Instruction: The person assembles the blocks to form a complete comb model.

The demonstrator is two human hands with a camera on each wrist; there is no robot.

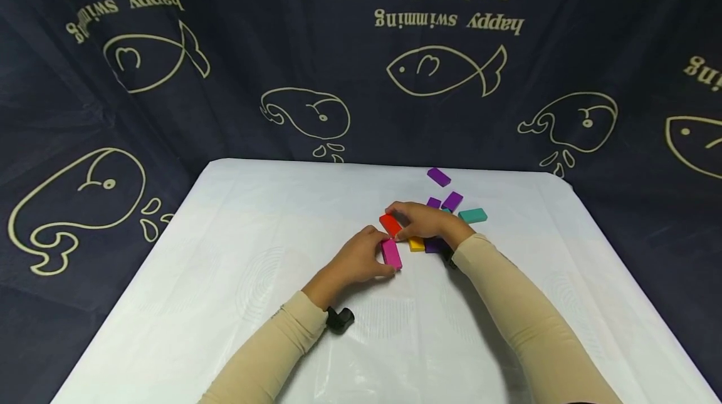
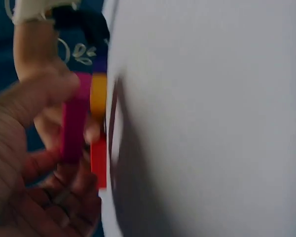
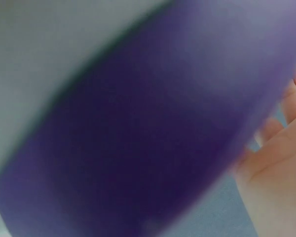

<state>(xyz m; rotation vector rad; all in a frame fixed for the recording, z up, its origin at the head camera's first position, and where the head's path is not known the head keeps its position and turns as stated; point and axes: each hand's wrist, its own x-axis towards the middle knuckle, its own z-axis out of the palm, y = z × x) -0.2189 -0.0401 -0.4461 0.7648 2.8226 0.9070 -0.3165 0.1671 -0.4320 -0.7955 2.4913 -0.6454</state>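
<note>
My left hand (image 1: pixel 358 258) pinches a pink block (image 1: pixel 392 255) lengthwise between thumb and fingers, over the white table. In the left wrist view the pink block (image 2: pixel 74 126) stands out from the tabletop. Just beyond it my right hand (image 1: pixel 423 219) holds a red block (image 1: pixel 389 224) by its two ends, thumb at the near end. A yellow block (image 1: pixel 417 245) and a dark purple block (image 1: pixel 432 245) lie under and beside the right hand, partly covered by it. A blurred purple block (image 3: pixel 138 128) fills much of the right wrist view, hiding the fingertips there.
Behind the right hand lie a teal block (image 1: pixel 472 215) and purple blocks (image 1: pixel 453 201), with another purple block (image 1: pixel 439 176) near the far table edge. The white-covered table (image 1: pixel 271 203) ends at a dark curtain (image 1: pixel 361 47) printed with fish and whales.
</note>
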